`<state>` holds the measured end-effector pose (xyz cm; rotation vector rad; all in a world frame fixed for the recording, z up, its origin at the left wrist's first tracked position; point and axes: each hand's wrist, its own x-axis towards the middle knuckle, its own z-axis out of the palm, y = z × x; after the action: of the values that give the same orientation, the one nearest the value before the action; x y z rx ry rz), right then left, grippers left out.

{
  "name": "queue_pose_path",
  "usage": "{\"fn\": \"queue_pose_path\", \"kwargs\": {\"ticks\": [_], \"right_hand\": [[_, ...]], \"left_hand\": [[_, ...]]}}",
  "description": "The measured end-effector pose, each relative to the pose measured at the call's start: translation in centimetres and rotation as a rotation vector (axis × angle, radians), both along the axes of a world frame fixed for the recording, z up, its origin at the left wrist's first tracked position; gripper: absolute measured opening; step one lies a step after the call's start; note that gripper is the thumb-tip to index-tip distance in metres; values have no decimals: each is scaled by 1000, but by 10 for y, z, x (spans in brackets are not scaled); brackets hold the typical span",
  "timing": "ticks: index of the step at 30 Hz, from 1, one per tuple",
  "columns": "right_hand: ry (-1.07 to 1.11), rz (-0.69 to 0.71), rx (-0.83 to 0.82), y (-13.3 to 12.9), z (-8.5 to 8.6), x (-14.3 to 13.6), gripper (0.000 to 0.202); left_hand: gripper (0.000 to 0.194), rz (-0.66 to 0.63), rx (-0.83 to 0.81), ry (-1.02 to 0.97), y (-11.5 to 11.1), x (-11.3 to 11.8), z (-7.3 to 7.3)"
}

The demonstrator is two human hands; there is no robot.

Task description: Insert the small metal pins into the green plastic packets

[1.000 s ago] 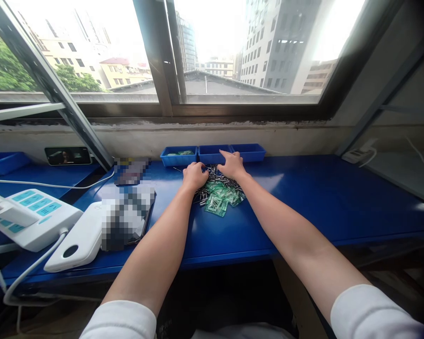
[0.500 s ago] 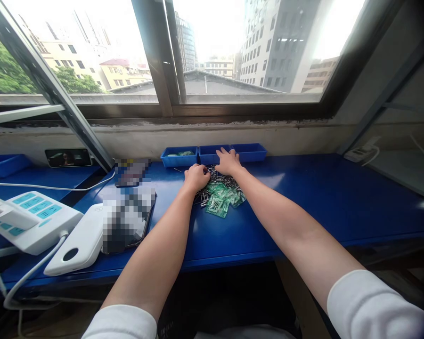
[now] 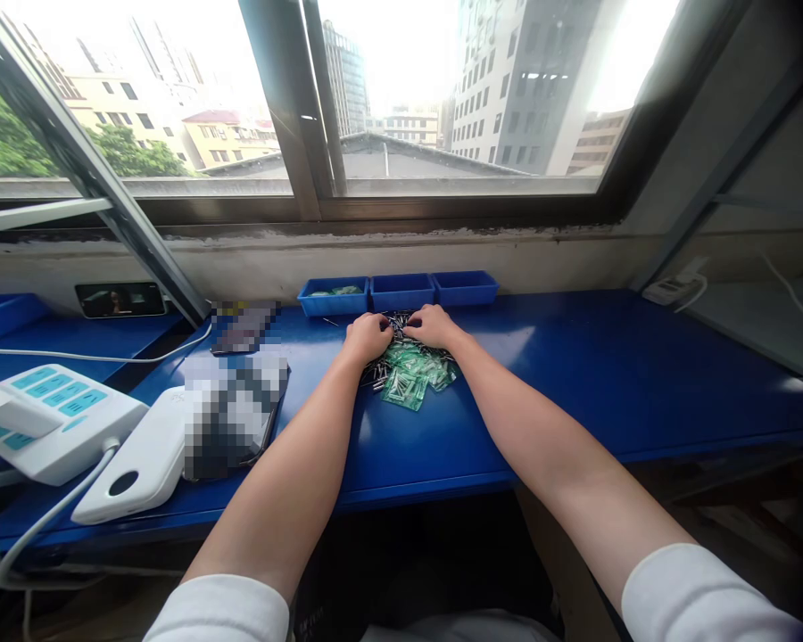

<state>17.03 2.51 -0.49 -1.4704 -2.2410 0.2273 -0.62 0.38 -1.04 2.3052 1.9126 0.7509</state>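
My left hand rests at the left side of a pile of small dark and silver metal pins, possibly screws, with its fingers curled in. Across from it, my right hand is bent down over the back of the same pile, thumb and fingers drawn together. What either hand pinches is too small to make out. Small clear-green plastic packets with metal pieces inside lie on the front of the pile, nearer to me.
Behind the hands stand three blue bins: a left bin with green packets, a middle bin and a right bin. On the left lie a white power bank, a power strip with cables, and a propped phone.
My right hand has come down and back from the rim of the middle bin to the pile, and its fingers have closed. My left hand stays at the pile's left side.
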Motion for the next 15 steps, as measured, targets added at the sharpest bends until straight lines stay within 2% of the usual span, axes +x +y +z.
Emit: {"fn": "queue_pose_path", "kwargs": {"ticks": [4, 9, 15], "right_hand": [[60, 67, -18, 1, -1, -1, 25], [86, 59, -35, 4, -4, -4, 17], [92, 61, -15, 4, -5, -6, 17]], "left_hand": [[31, 5, -9, -2, 0, 1, 1], [30, -20, 0, -19, 0, 2, 0], [29, -37, 20, -25, 2, 4, -1]]}}
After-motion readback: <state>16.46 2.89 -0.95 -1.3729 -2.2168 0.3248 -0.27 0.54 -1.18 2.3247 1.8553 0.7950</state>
